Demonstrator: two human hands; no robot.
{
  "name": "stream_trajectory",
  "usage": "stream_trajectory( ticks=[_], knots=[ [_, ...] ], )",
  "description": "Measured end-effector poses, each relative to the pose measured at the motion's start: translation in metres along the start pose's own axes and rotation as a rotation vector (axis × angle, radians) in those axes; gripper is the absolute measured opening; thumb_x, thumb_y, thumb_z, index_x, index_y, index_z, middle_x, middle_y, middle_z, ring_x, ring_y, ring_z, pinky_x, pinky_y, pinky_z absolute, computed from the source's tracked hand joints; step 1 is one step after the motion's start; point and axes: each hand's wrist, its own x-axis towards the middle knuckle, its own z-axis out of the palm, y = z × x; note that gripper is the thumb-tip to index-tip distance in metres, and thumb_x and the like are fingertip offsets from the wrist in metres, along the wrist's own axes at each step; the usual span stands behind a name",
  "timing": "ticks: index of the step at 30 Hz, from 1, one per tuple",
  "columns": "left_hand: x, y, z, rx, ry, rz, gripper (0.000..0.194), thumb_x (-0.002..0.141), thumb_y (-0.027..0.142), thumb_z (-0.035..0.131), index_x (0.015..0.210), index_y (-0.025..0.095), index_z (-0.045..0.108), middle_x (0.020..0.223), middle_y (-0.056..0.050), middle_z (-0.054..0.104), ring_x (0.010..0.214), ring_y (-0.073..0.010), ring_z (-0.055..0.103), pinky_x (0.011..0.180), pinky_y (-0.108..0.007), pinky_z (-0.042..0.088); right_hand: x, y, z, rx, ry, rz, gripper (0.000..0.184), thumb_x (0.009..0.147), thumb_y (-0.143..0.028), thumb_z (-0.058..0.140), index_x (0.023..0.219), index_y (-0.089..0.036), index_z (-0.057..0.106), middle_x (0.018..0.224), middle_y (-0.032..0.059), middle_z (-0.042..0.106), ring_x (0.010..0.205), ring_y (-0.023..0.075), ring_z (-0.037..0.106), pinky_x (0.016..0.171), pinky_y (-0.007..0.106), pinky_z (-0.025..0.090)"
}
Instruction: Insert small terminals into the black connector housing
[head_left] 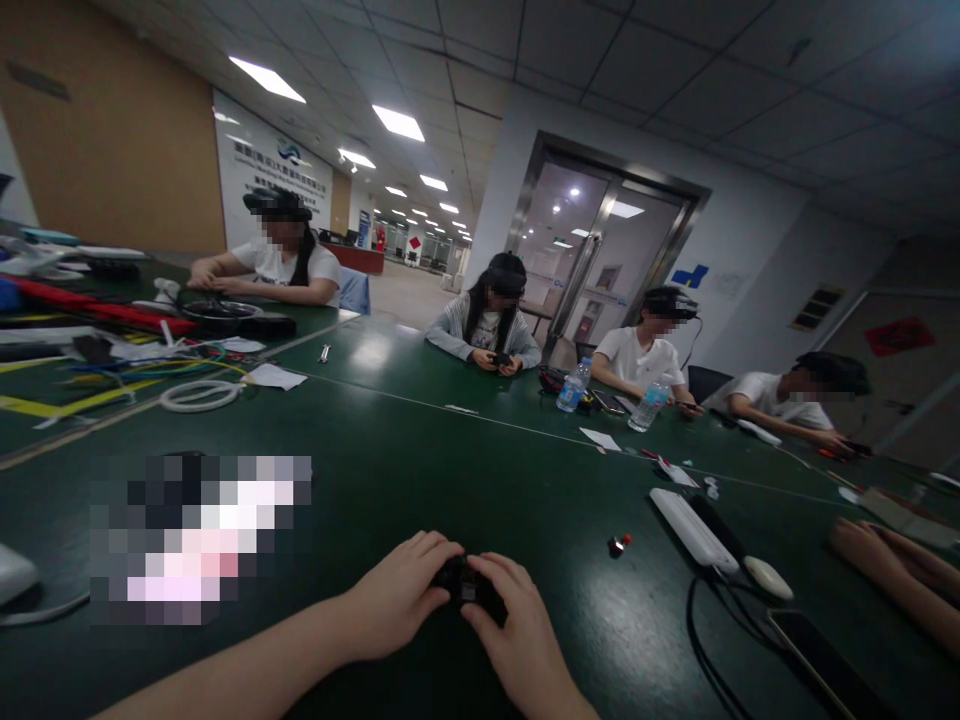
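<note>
My left hand (pixel 401 595) and my right hand (pixel 517 630) meet low in the middle of the view, over the dark green table (pixel 465 470). Both are curled around a small black object (pixel 466 582) held between their fingertips. Only its dark top shows, so I cannot name it. A tiny red and black part (pixel 618 545) lies on the table just right of my hands.
A white power strip (pixel 690 527), black cables, a white mouse (pixel 767 577) and a phone (pixel 821 660) lie to the right. Another person's forearms (pixel 892 565) rest at the right edge. Several people sit across the table, with two water bottles (pixel 574 386). Wires and clutter fill the left.
</note>
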Motion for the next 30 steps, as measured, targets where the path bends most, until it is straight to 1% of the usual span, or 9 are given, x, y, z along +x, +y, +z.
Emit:
stream_trajectory(
  ticks=[5, 8, 12, 15, 17, 19, 22, 26, 30],
  knots=[
    [-0.002, 0.003, -0.003, -0.070, -0.012, -0.007, 0.037, 0.078, 0.016, 0.047, 0.113, 0.026, 0.047, 0.111, -0.004, 0.049, 0.101, -0.0207, 0.046, 0.089, -0.035, 0.035, -0.001, 0.001, -0.002, 0.051, -0.008, 0.001, 0.040, 0.068, -0.017, 0.058, 0.106, -0.030, 0.056, 0.105, 0.0031, 0.059, 0.100, 0.0239, 0.052, 0.088, 0.041, 0.040],
    [-0.001, -0.002, 0.000, -0.251, -0.011, -0.030, 0.042, 0.079, 0.017, 0.048, 0.119, 0.026, 0.041, 0.115, -0.003, 0.048, 0.104, -0.0193, 0.046, 0.091, -0.034, 0.035, -0.001, -0.001, -0.004, 0.076, -0.004, 0.008, 0.037, 0.070, -0.019, 0.055, 0.106, -0.030, 0.056, 0.107, 0.0026, 0.059, 0.101, 0.0223, 0.052, 0.089, 0.039, 0.040],
    [0.005, -0.012, 0.009, -0.775, 0.028, -0.084, 0.057, 0.079, 0.025, 0.055, 0.127, 0.023, 0.026, 0.117, -0.006, 0.049, 0.102, -0.0184, 0.050, 0.090, -0.036, 0.037, 0.001, 0.001, -0.006, 0.110, 0.049, -0.025, 0.033, 0.072, -0.021, 0.055, 0.104, -0.027, 0.056, 0.107, 0.0042, 0.059, 0.101, 0.0218, 0.053, 0.089, 0.038, 0.041],
    [0.009, -0.011, 0.013, -1.285, -0.085, -0.242, 0.046, 0.081, 0.040, 0.051, 0.118, 0.014, 0.041, 0.111, -0.011, 0.055, 0.100, -0.0208, 0.055, 0.091, -0.037, 0.037, 0.001, 0.003, -0.007, 0.117, 0.085, -0.034, 0.031, 0.072, -0.022, 0.055, 0.103, -0.026, 0.057, 0.107, 0.0057, 0.059, 0.102, 0.0218, 0.052, 0.090, 0.039, 0.040],
    [0.008, -0.006, 0.013, -1.487, -0.199, -0.303, 0.045, 0.080, 0.042, 0.053, 0.111, 0.009, 0.048, 0.106, -0.015, 0.059, 0.099, -0.0224, 0.057, 0.092, -0.037, 0.035, 0.001, 0.004, -0.007, 0.117, 0.088, -0.027, 0.031, 0.073, -0.022, 0.054, 0.103, -0.025, 0.057, 0.108, 0.0059, 0.059, 0.103, 0.0213, 0.052, 0.090, 0.039, 0.040],
    [0.007, -0.001, 0.012, -1.551, -0.235, -0.325, 0.043, 0.076, 0.036, 0.060, 0.108, 0.008, 0.051, 0.104, -0.015, 0.061, 0.099, -0.0225, 0.057, 0.092, -0.035, 0.035, 0.001, 0.003, -0.007, 0.119, 0.088, -0.031, 0.033, 0.072, -0.021, 0.054, 0.105, -0.026, 0.056, 0.108, 0.0056, 0.059, 0.102, 0.0208, 0.053, 0.090, 0.038, 0.041],
    [0.006, 0.002, 0.011, -1.552, -0.193, -0.360, 0.041, 0.072, 0.029, 0.066, 0.105, 0.009, 0.054, 0.102, -0.014, 0.063, 0.097, -0.0223, 0.059, 0.090, -0.034, 0.036, 0.001, 0.002, -0.006, 0.125, 0.110, -0.061, 0.034, 0.071, -0.019, 0.055, 0.105, -0.026, 0.057, 0.107, 0.0053, 0.061, 0.100, 0.0210, 0.054, 0.088, 0.038, 0.043],
    [0.006, 0.000, 0.010, -1.566, -0.187, -0.387, 0.041, 0.073, 0.029, 0.065, 0.107, 0.009, 0.053, 0.101, -0.013, 0.064, 0.096, -0.0216, 0.060, 0.089, -0.033, 0.038, 0.002, 0.001, -0.006, 0.126, 0.111, -0.074, 0.033, 0.071, -0.019, 0.056, 0.103, -0.026, 0.058, 0.109, 0.0060, 0.060, 0.103, 0.0218, 0.053, 0.088, 0.039, 0.043],
    [0.006, -0.002, 0.011, -1.601, -0.210, -0.351, 0.038, 0.074, 0.031, 0.064, 0.105, 0.010, 0.054, 0.100, -0.012, 0.065, 0.095, -0.0211, 0.060, 0.087, -0.032, 0.039, 0.001, 0.000, -0.007, 0.142, 0.097, -0.081, 0.032, 0.072, -0.018, 0.055, 0.102, -0.027, 0.059, 0.111, 0.0055, 0.059, 0.105, 0.0210, 0.052, 0.091, 0.039, 0.041]
  ],
)
